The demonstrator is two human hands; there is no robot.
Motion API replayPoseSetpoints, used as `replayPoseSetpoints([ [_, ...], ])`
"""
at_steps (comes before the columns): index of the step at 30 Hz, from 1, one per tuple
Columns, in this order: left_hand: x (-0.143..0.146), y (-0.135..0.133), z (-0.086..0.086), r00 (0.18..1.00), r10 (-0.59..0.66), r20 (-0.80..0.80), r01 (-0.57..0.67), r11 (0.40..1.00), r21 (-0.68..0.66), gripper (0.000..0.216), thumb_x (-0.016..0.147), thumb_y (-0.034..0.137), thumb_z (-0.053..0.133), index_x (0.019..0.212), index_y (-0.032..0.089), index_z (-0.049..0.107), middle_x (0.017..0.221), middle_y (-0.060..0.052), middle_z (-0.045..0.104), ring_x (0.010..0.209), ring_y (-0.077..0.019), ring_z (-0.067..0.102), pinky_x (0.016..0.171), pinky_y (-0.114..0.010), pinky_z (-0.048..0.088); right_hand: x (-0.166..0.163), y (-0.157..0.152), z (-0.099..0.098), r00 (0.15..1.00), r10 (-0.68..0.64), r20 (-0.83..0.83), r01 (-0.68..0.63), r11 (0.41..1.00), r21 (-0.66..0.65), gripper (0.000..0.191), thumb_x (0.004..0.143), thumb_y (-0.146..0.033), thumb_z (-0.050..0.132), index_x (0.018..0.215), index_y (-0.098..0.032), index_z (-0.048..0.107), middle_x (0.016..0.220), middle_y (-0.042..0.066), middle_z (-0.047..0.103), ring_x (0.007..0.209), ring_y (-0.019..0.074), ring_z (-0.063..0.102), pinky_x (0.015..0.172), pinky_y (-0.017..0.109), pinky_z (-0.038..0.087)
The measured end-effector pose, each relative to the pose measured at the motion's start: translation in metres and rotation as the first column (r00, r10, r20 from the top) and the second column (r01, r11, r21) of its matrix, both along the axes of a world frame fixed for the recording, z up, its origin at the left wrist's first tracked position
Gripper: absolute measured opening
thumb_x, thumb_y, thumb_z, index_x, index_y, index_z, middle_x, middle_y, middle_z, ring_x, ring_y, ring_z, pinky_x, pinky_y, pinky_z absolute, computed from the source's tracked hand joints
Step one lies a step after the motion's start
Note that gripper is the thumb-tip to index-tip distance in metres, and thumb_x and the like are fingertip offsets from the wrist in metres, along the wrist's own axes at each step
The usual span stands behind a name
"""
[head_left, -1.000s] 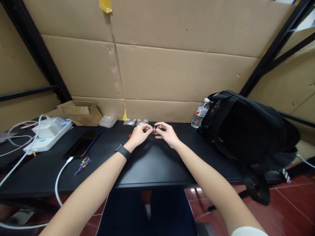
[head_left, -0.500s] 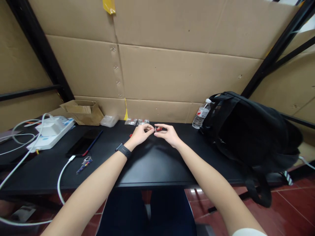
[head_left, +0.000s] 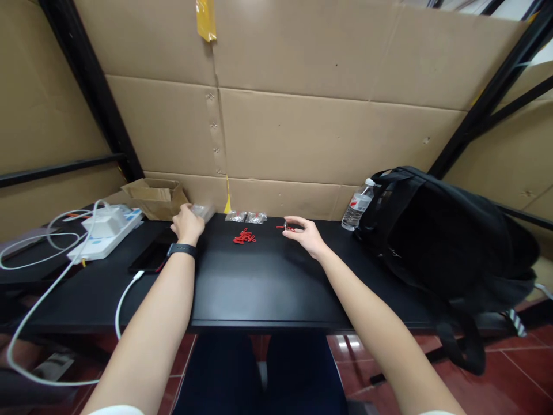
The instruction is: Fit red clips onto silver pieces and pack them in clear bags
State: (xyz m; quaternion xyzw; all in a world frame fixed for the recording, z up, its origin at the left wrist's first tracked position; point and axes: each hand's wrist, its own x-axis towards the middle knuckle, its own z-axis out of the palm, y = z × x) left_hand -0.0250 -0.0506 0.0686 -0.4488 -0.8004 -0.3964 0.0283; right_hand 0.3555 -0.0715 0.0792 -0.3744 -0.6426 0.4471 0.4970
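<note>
Pile (red) (head_left: 244, 237) | R hand (head_left: 307, 235) rt of pile, pinching small pc (head_left: 286, 226): keep light | L hand (head_left: 189, 223) lt of pile, by clr box (head_left: 204, 212), grip can't tell

Item count, counter (head_left: 259, 288)

Hands (head_left: 189, 226): 2. Held red-and-silvery piece (head_left: 285, 226): 1. Loose red pieces (head_left: 244, 237): one pile, overlapping, number unresolved. Clear container (head_left: 204, 212): 1. Clear packets (head_left: 256, 218): 2. Bottle (head_left: 358, 206): 1. Backpack (head_left: 440, 242): 1. Wristwatch (head_left: 183, 249): 1. Phone (head_left: 151, 255): 1. Power strip (head_left: 93, 245): 1. Brown box (head_left: 162, 202): 1.
</note>
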Motion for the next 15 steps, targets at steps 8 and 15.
replayPoseSetpoints([
  [8,-0.008,0.007,-0.004,0.993,-0.016,-0.118,0.009,0.998,-0.055,0.042,0.078,0.021,0.068,0.119,0.022,0.056,0.106,-0.013,0.073,0.111,-0.035,0.062,0.097,-0.046,0.04,0.004,0.004,-0.002,0.999,-0.019,0.031,0.018,1.0,0.024,0.056,0.065,-0.031,0.087,0.118,-0.021,0.071,0.123,0.01,0.07,0.094,0.0186,0.071,0.1,0.042,0.053],
  [15,-0.006,0.01,-0.009,0.98,0.06,-0.188,-0.063,0.998,-0.007,0.031,0.089,0.022,0.054,0.12,0.019,0.061,0.1,-0.018,0.073,0.101,-0.0338,0.066,0.088,-0.042,0.044,0.006,0.006,-0.004,0.999,-0.021,0.038,0.019,0.998,0.055,0.056,0.068,-0.033,0.086,0.12,-0.021,0.07,0.123,0.012,0.07,0.095,0.0205,0.071,0.096,0.043,0.055],
])
